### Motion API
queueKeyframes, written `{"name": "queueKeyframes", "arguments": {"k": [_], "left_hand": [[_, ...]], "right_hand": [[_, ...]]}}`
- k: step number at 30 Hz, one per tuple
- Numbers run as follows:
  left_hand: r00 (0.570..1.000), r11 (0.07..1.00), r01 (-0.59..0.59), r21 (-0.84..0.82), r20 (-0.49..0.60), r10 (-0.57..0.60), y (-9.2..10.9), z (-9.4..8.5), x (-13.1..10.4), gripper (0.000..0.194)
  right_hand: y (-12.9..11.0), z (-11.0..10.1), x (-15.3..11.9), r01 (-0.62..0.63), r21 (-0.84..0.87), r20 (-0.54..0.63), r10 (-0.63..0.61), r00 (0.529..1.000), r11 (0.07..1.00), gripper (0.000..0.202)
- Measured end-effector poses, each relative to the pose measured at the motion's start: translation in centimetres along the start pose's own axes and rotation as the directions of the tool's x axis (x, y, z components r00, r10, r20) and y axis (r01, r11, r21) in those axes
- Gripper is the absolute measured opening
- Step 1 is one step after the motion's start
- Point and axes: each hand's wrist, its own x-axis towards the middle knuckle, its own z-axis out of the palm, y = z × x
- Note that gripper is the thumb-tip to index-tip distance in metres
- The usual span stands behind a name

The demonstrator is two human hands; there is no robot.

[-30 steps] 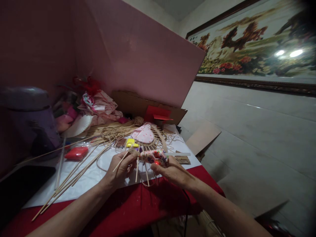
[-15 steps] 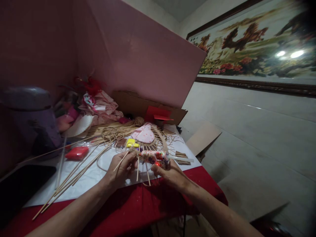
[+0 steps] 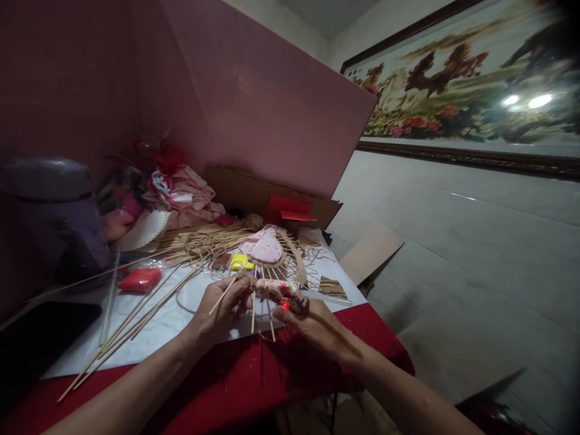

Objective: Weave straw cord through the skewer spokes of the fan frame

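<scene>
My right hand (image 3: 313, 323) is wrapped round a patterned hot glue gun (image 3: 277, 288) with a small red light. A translucent glue stick (image 3: 333, 298) pokes out of its back end, to the right. Pinched in my left hand (image 3: 222, 305) is a small twine-wrapped piece with thin wooden sticks (image 3: 253, 314) spreading from it. The gun's nozzle points left and is close to the twine wrapping (image 3: 245, 275); whether they touch I cannot tell. Behind the hands lies a stick-and-twine frame (image 3: 296, 260) with a pink spotted cloth piece (image 3: 263, 244).
Loose sticks (image 3: 136, 320) lie left of my hands, near a red packet (image 3: 140, 280) and a dark flat object (image 3: 49, 338). A yellow packet (image 3: 241, 261) sits behind my left hand. At the far left stands a purple container (image 3: 58, 229); corrugated cardboard (image 3: 334, 287) lies right.
The glue gun has tilted a little in my right hand, and its glue stick now slopes lower at the rear. My left hand stays almost still with its piece.
</scene>
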Motion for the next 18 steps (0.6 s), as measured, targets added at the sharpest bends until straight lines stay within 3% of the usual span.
{"name": "queueKeyframes", "arguments": {"k": [9, 18], "left_hand": [[1.0, 1.0, -0.007, 0.005, -0.011, 0.007, 0.18, 0.12, -0.19, 0.036], [1.0, 1.0, -0.009, 0.022, 0.006, 0.009, 0.16, 0.02, -0.21, 0.037]], "right_hand": [[-0.65, -0.27, -0.21, -0.056, -0.177, -0.038, 0.05, 0.998, 0.983, 0.036], [-0.49, 0.02, -0.35, 0.084, -0.268, -0.053, -0.101, 0.993, 0.96, 0.028]]}}
